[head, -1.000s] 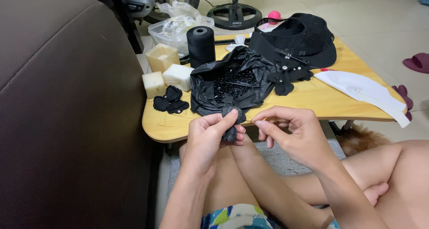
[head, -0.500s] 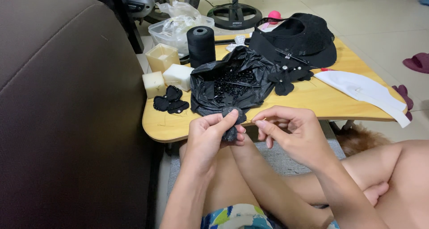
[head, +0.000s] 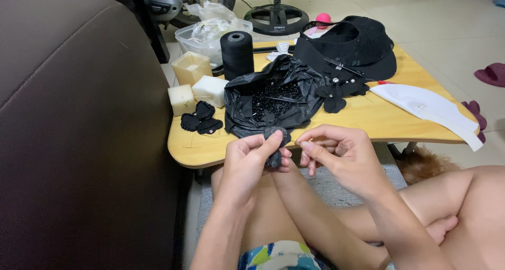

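My left hand point(head: 251, 159) pinches a small black fabric piece point(head: 276, 143) just in front of the low wooden table's point(head: 368, 120) near edge. My right hand point(head: 339, 151) is right beside it, thumb and forefinger pressed together on something thin like a needle, too small to make out clearly. Behind the hands, an open black plastic bag point(head: 273, 93) holds several shiny black beads. Finished black fabric flowers point(head: 201, 118) lie on the table to the left.
A black thread cone point(head: 236, 54), three pale foam blocks point(head: 194, 83), a clear plastic tub point(head: 208, 36), a black hat point(head: 357, 46) and a white fabric piece point(head: 428, 109) sit on the table. A brown sofa point(head: 79, 128) fills the left. My bare legs lie below.
Both hands stay at the table's edge with only small finger shifts on the fabric piece. Nothing on the table has moved.
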